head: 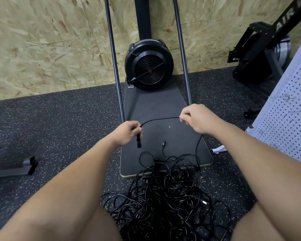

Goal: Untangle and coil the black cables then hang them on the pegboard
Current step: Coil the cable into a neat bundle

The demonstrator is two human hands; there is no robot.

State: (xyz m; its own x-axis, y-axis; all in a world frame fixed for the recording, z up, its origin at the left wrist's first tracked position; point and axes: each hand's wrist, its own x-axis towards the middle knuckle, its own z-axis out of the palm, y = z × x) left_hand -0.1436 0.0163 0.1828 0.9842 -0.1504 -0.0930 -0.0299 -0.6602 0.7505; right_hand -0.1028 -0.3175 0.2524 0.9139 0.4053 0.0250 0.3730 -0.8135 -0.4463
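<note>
One black cable (159, 118) stretches in a shallow arc between the two hands, above the dark platform (163, 108) of an exercise machine. The left hand (127, 133) has its fingers curled round the cable just behind its plug (138, 141), which hangs straight down below the fist. The right hand (196, 119) pinches the same cable further along, fingers and thumb closed on it, and from there the cable drops down to the tangled pile (163, 197) of black cables. That pile lies on the speckled rubber floor (59, 119) between the person's knees, with its far edge spilling onto the near end of the platform. A second plug (163, 143) sticks up from the pile on a loose strand, just beside the hanging one and not touching it. Beyond the hands, the machine's round black fan housing (149, 66) stands at the far end of the platform against a chipboard wall (42, 40), flanked by two slanting metal poles (112, 58). The white pegboard (288, 119) leans in at the right edge, well apart from the cables, with nothing of the pile on it. Another black machine (261, 54) stands behind it.
</note>
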